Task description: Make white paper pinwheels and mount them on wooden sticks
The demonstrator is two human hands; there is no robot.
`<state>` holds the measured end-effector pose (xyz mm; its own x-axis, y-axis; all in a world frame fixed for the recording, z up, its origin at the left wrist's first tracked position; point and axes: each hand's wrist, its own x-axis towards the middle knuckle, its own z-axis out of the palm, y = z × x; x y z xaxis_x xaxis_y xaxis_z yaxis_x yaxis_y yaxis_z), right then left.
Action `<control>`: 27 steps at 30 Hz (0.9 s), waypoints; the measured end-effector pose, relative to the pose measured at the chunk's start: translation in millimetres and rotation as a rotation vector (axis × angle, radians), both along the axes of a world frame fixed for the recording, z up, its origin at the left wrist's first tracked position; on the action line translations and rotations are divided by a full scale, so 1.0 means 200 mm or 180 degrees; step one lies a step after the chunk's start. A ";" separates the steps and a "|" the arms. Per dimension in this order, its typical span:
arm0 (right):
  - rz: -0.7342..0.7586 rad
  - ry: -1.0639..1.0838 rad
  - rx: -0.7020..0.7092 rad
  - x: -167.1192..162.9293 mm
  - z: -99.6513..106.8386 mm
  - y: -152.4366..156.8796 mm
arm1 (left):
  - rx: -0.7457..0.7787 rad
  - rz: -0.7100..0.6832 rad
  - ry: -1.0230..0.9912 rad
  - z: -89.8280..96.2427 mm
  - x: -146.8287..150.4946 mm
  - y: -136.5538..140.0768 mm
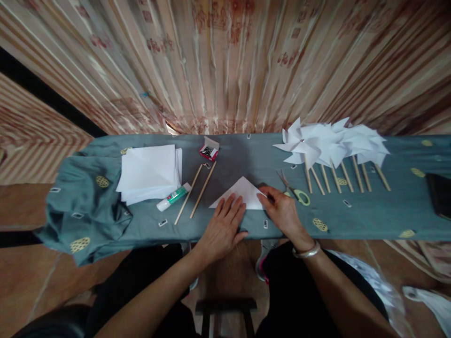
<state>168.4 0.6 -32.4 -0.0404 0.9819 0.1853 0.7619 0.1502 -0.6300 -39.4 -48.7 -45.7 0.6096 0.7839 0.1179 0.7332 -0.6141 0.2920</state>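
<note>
A white sheet of paper (243,190), folded into a triangle, lies on the cloth-covered table with its peak pointing away from me. My left hand (225,225) rests flat on its lower left part, fingers stretched out. At the right corner, my right hand (282,209) pinches the paper between thumb and fingers. Scissors (298,193) with pale green handles lie just beyond my right hand. Left of the triangle are two wooden sticks (203,190) and a green and white glue stick (174,197).
A stack of white paper (150,171) lies at the left. Behind the sticks stands an opened small red box (209,149) of metal pins. Several paper pinwheels (331,141) on sticks lie at the right, and a dark phone-like object (439,195) sits at the far right edge.
</note>
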 end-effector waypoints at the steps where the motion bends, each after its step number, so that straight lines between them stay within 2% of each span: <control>1: 0.0003 -0.0039 0.0028 0.00 0.00 0.00 | 0.0006 0.0012 0.0027 -0.01 0.00 0.00; 8: 0.0157 -0.0385 0.0212 0.00 -0.01 0.00 | 0.0036 0.0030 0.0104 -0.01 -0.01 -0.01; 15: 0.0462 -0.1078 0.0719 -0.07 -0.03 -0.04 | 0.0031 0.0061 0.0151 -0.01 -0.01 -0.01; 19: 0.0554 -0.1333 0.0664 -0.13 -0.04 -0.10 | 0.0016 0.0068 0.0149 0.00 0.00 -0.01; 22: 0.0473 -0.1414 0.0605 -0.12 -0.06 -0.12 | -0.0019 0.0045 0.0171 0.01 -0.01 -0.01; 27: 0.0167 -0.1482 0.0770 0.01 -0.10 -0.13 | 0.0093 0.0163 0.0215 0.01 -0.12 -0.03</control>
<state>170.0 -24.9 -52.1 -0.2204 0.9077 0.3571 0.9405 0.2949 -0.1690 -62.7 -55.0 -43.5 0.5761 0.8111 0.1012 0.7813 -0.5828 0.2233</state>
